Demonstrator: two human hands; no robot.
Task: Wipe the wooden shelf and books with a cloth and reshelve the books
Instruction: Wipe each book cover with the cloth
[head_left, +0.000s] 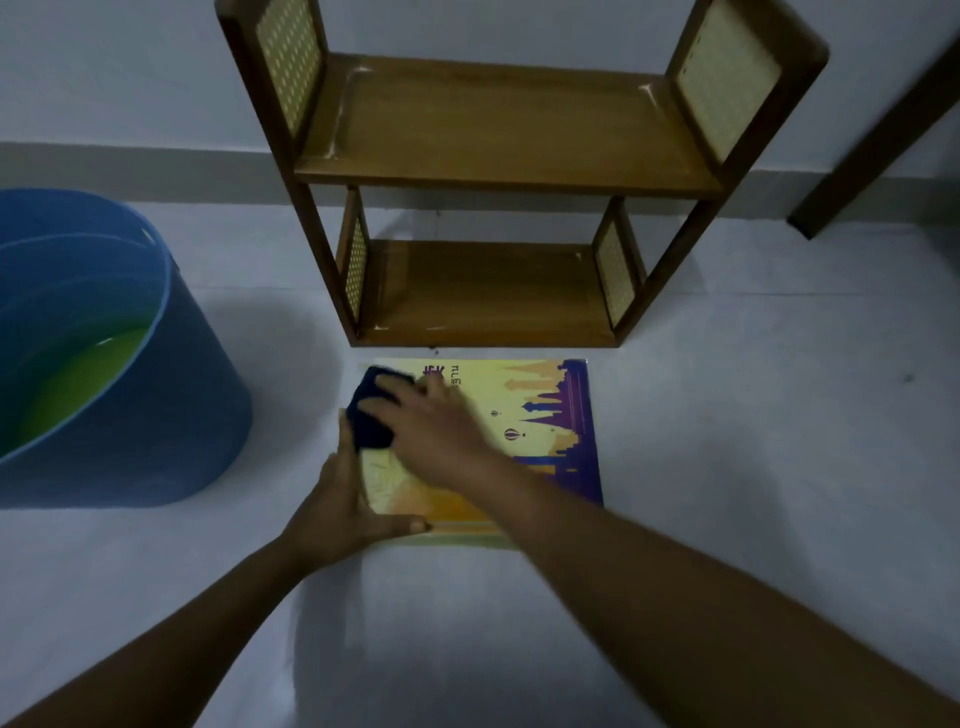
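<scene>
Two hands (395, 457) wipe book (550, 415); its title is unreadable.

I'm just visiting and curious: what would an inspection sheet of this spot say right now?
Surface: pale floor, dimly lit.
Job's things: wooden shelf against the wall, both tiers bare; book flat on the floor before it; dark cloth on its cover.
Clutter: blue bucket at left, holding greenish liquid.
Grips: right hand presses the cloth onto the book; left hand holds the book's near-left corner.
Cables: nothing seen.
Surroundings: wall with skirting; dark wooden leg at right.
</scene>
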